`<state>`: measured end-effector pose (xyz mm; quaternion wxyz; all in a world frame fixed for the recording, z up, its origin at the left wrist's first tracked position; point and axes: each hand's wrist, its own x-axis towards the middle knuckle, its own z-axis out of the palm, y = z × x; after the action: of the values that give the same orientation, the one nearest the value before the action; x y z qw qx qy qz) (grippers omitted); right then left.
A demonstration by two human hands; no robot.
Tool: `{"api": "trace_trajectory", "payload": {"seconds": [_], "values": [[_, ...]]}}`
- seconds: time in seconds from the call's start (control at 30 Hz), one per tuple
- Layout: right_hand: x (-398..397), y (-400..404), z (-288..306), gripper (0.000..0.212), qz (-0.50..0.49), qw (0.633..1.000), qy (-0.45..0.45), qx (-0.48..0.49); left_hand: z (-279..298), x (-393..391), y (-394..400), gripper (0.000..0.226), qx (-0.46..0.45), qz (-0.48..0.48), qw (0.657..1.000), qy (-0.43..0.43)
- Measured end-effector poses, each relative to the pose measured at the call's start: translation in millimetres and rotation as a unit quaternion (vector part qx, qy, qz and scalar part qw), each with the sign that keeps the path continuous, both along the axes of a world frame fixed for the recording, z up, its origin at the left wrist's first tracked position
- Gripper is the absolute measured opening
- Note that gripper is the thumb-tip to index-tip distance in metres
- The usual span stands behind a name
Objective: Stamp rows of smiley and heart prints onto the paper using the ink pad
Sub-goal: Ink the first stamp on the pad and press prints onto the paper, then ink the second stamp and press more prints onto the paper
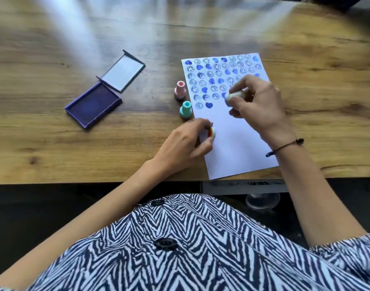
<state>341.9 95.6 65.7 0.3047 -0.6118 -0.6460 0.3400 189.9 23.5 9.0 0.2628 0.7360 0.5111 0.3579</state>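
Over the paper (238, 143), the right hand (257, 99) grips a white stamp (234, 97) (left hand (186, 141) pinching another stamp (212, 132)), probably needing re-inking next.

Bright daylight streaks glare across the table (96, 28); corners blur darkly.

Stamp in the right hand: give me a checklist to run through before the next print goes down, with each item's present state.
1. White stamp gripped by right hand: ok.
2. Stamp face inked: cannot tell, face not visible.
3. Ink pad open, lid folded back: ok.
4. Paper has blank space after the last heart print: ok.
5. Paper held steady: ok, left hand rests at its left edge, holding a small rainbow-marked piece.
6. Pink stamp and teal stamp clear of the sheet: ok, standing beside its left edge.
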Motion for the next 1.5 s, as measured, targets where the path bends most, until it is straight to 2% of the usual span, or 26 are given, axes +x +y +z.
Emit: {"api": "trace_trajectory", "payload": {"seconds": [0.13, 0.27, 0.37, 0.67, 0.8, 0.9, 1.03, 1.17, 1.3, 1.5], "values": [[-4.4, -18.2, 1.7, 0.015, 0.013, 0.990, 0.118, -0.071, 1.1, -2.9, -1.8, 0.023, 0.030, 0.080, 0.993, -0.086], [-11.6, -37.6, 8.5, 0.015, 0.063, 0.971, 0.213, -0.093, 7.2, -4.9, -3.3, 0.020, -0.081, 0.106, 0.955, -0.265], [-20.2, -47.4, 10.3, 0.013, 0.080, 0.969, 0.221, -0.076, 11.0, -7.1, -3.2, 0.016, -0.099, 0.089, 0.934, -0.332], [-29.4, -56.6, 3.2, 0.013, 0.076, 0.978, 0.191, -0.024, 12.4, -14.9, -12.2, 0.020, -0.102, 0.077, 0.924, -0.360], [-36.6, -59.5, 5.0, 0.010, 0.087, 0.983, 0.160, 0.015, 17.4, -18.1, -13.9, 0.022, -0.092, 0.097, 0.937, -0.324], [-44.9, -56.9, 6.5, 0.007, 0.092, 0.989, 0.113, 0.028, 17.5, -20.9, -14.8, 0.030, -0.056, 0.133, 0.953, -0.266], [-66.8, -35.9, 10.1, 0.009, 0.136, 0.986, -0.050, 0.086, 13.4, -32.4, -4.5, 0.028, -0.072, 0.174, 0.954, -0.233], [-89.6, 16.5, 24.3, 0.016, 0.134, 0.963, -0.175, 0.154, 19.5, -45.1, 13.4, 0.032, -0.077, 0.234, 0.940, -0.234], [-110.5, 59.0, 17.6, 0.021, 0.141, 0.926, -0.318, 0.147, 16.4, -53.0, 18.3, 0.033, -0.076, 0.265, 0.936, -0.218], [-134.9, 73.3, 1.2, 0.027, 0.194, 0.887, -0.401, 0.122, 16.4, -54.3, 20.0, 0.031, -0.080, 0.279, 0.930, -0.225]]}}
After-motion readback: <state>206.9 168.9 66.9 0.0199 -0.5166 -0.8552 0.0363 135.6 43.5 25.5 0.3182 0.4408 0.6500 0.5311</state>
